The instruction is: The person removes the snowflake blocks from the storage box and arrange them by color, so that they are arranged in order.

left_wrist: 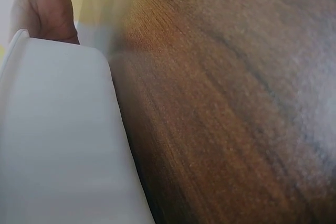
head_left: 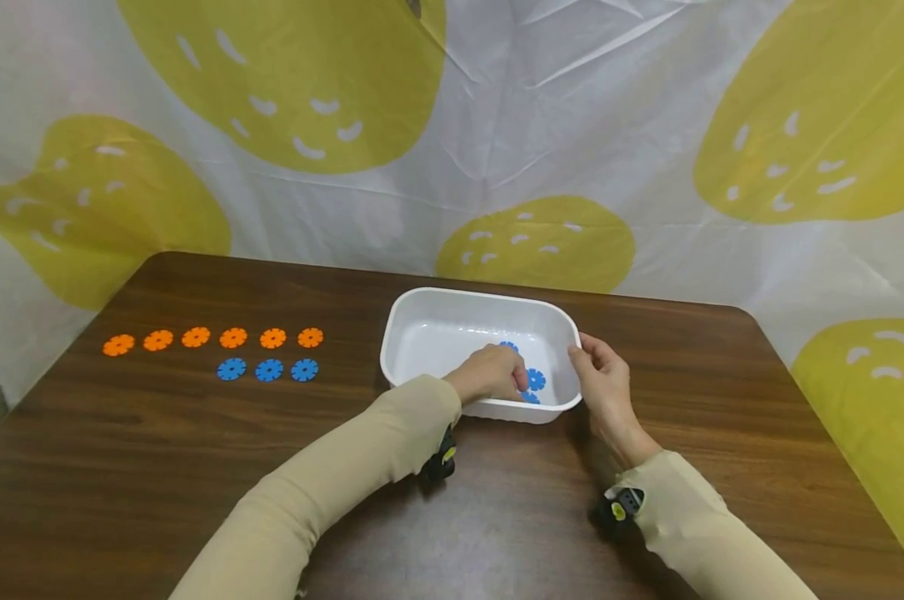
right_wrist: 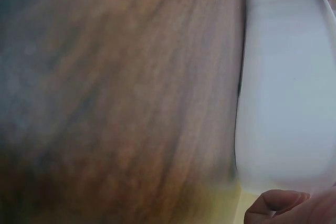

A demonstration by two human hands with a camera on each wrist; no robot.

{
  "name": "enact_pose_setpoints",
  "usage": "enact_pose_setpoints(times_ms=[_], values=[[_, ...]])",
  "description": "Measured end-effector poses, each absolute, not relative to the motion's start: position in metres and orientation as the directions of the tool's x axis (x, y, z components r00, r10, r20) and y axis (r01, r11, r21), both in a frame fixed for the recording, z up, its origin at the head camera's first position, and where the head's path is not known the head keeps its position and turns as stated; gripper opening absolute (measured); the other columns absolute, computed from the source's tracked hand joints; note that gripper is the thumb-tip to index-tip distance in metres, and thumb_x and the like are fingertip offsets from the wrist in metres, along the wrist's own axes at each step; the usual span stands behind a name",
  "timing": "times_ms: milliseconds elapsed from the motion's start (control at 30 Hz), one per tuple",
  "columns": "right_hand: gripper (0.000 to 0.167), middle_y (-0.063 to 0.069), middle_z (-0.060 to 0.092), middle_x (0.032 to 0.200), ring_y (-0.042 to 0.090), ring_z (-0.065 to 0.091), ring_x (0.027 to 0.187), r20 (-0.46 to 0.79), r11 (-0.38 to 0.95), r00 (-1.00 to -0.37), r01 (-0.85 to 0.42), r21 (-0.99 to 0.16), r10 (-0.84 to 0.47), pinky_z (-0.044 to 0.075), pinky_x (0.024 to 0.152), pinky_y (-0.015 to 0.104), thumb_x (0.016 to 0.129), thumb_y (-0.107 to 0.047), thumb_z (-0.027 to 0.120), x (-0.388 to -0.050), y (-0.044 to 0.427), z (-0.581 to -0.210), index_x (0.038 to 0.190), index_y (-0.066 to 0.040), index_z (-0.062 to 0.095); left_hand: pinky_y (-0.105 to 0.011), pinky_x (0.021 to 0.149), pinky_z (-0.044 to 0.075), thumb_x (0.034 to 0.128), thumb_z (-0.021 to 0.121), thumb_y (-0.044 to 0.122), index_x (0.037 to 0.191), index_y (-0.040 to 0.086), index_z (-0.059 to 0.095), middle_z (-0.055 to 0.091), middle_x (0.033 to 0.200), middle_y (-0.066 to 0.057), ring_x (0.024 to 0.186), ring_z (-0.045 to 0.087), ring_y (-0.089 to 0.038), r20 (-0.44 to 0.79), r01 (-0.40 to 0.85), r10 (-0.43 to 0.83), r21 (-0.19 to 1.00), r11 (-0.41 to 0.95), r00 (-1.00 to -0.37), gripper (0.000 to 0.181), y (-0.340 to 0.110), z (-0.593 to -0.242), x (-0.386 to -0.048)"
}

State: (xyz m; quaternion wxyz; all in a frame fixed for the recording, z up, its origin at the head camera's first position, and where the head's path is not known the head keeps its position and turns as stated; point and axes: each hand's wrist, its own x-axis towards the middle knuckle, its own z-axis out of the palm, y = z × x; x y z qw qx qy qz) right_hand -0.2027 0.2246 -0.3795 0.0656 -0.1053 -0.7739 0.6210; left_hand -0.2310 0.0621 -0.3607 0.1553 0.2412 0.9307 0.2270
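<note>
My left hand [head_left: 492, 372] reaches over the near rim into a white plastic basin [head_left: 437, 337]. Its fingers point down beside blue notched discs [head_left: 536, 380] on the basin floor; the fingertips are partly hidden, so whether they pinch a disc cannot be told. The right hand [head_left: 605, 387] grips the basin's right end, thumb on the rim and fingers outside. In the right wrist view, curled fingers [right_wrist: 283, 201] show at the basin's end. The left wrist view shows the basin's outer wall [left_wrist: 58, 119] and part of a hand at its far end.
Left of the basin, several orange notched discs [head_left: 233, 337] lie in a row on the brown wooden table [head_left: 197, 467]. Three blue discs [head_left: 268, 371] form a shorter row in front of them. Behind the table hangs a white cloth [head_left: 534, 150] with yellow lemon shapes.
</note>
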Motion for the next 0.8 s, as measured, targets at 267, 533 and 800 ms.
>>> enact_pose_setpoints(times_ms=[267,533,800], values=[[0.039,0.023,0.055,0.118,0.006,0.057,0.082,-0.024,0.203,-0.969,0.075,-0.976,0.244,0.050,0.069,0.014,0.097,-0.018,0.048,-0.2024,0.2243,-0.3783,0.131,0.003,0.050,-0.022,0.077,0.045,0.0755,0.078,0.024,0.086,0.012,0.074,0.071,0.090,0.001,0.086,0.060,-0.013,-0.177,0.394,0.530,0.488,0.779,-0.829,0.016,0.0625,-0.3610,-0.2322],[0.039,0.023,0.055,0.119,0.006,0.057,0.082,-0.025,0.212,-0.971,0.077,-0.974,0.237,0.049,0.068,0.014,0.098,-0.018,0.047,-0.2015,0.2246,-0.3782,0.131,0.002,0.049,-0.020,0.070,0.042,0.0711,0.081,0.023,0.080,0.013,0.072,0.068,0.079,0.003,0.077,0.055,-0.012,-0.135,0.362,0.498,0.531,0.766,-0.857,0.017,0.0605,-0.3594,-0.2323],[0.039,0.023,0.055,0.118,0.009,0.058,0.083,-0.029,0.214,-0.969,0.083,-0.973,0.243,0.050,0.068,0.015,0.097,-0.018,0.048,-0.2027,0.2256,-0.3787,0.131,0.002,0.050,-0.018,0.064,0.038,0.0704,0.080,0.014,0.079,0.009,0.069,0.062,0.067,0.003,0.067,0.051,-0.008,-0.072,0.295,0.446,0.657,0.694,-0.892,0.016,0.0531,-0.3562,-0.2338]])
